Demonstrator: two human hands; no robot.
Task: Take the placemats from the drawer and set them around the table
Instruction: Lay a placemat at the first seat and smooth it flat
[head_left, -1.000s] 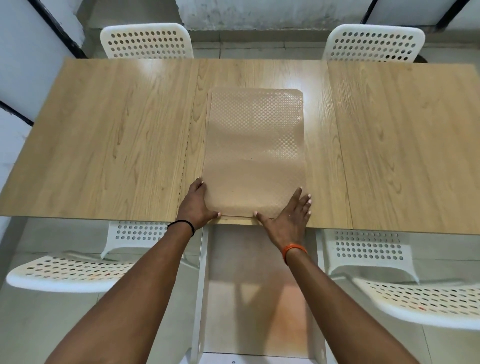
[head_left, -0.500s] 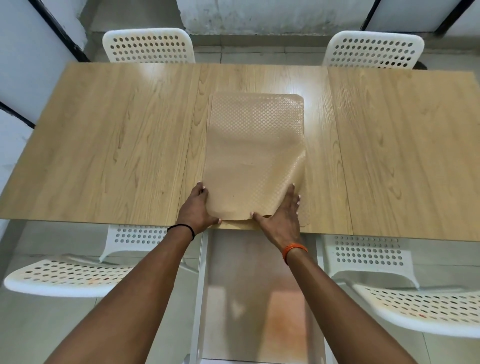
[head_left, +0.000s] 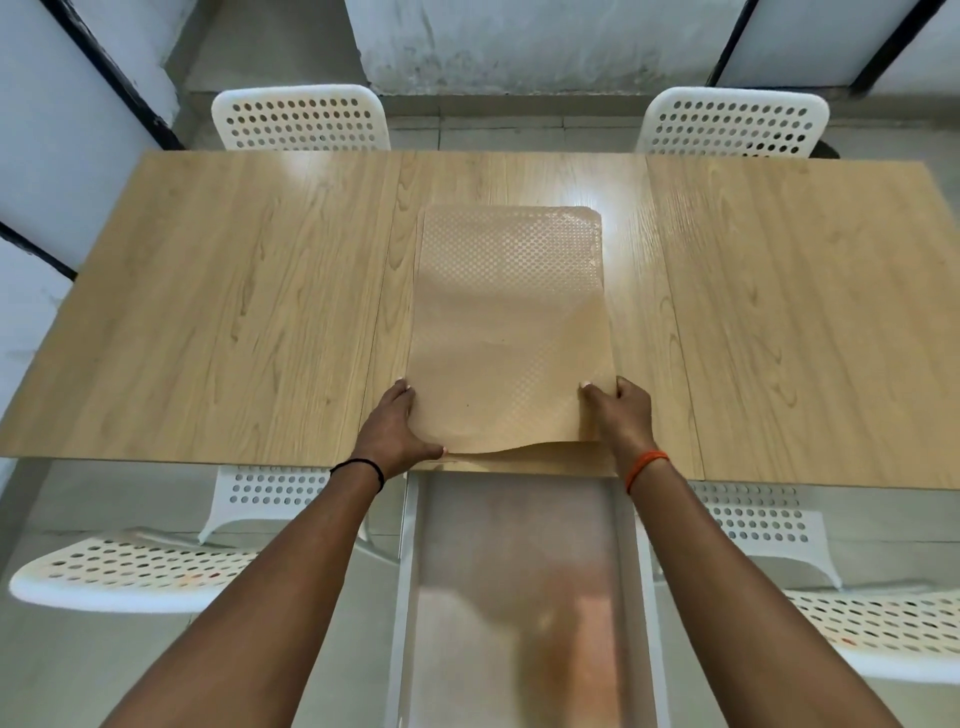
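At the worktop's (head_left: 208, 322) near edge, above the open drawer (head_left: 519, 597), both hands have shifted from pressing flat to gripping: left hand (head_left: 395, 431) and right hand (head_left: 618, 415) now pinch the top placemat (head_left: 509, 322), peeling its near end off the stack, likely for placing.
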